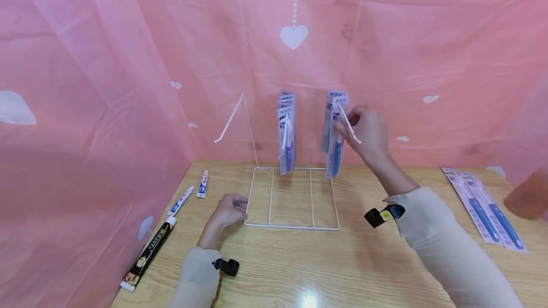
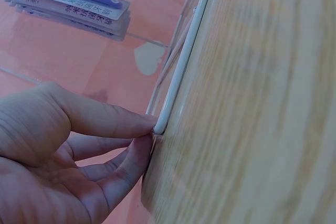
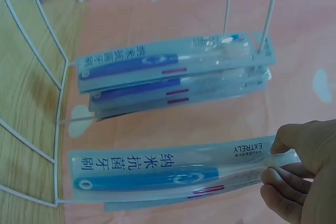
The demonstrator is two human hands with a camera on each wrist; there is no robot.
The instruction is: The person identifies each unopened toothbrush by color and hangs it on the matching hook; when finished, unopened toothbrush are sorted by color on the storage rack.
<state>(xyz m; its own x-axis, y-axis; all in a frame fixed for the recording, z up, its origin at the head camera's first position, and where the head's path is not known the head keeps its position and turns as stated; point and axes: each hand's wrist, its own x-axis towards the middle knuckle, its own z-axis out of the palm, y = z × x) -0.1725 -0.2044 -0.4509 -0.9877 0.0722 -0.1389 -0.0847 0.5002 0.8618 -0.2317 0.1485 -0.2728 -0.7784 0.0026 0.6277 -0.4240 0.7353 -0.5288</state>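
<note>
Right hand (image 1: pixel 364 129): raised at the right-hand hook of the white wire display rack (image 1: pixel 292 198), fingers (image 3: pixel 286 187) pinching the top end of a packaged blue toothbrush (image 3: pixel 173 176). The pack hangs at the front of a small bunch on that hook, above the rack's rear right corner, its lower end just over the wooden table (image 1: pixel 342 270).

Left hand (image 1: pixel 228 210): resting on the table at the front left corner of the rack's base frame, fingers curled narrow, thumb and fingertips (image 2: pixel 142 150) pinching the corner of the wire.

Middle hook: a second bunch of packaged toothbrushes (image 1: pixel 287 132), hanging well apart from the held pack.

Left hook (image 1: pixel 229 120): bare wire, sloping down toward the left.

Table, left edge: two small white toothpaste tubes (image 1: pixel 190 193) near the rear left corner; a black toothpaste box (image 1: pixel 149 253) nearer the front, angled along the edge.

Table, right edge: loose packaged toothbrushes (image 1: pixel 485 210) lying flat side by side, well apart from the rack.

Surround: pink sheeting with white hearts (image 1: pixel 293 36) behind and on both sides of the table.
</note>
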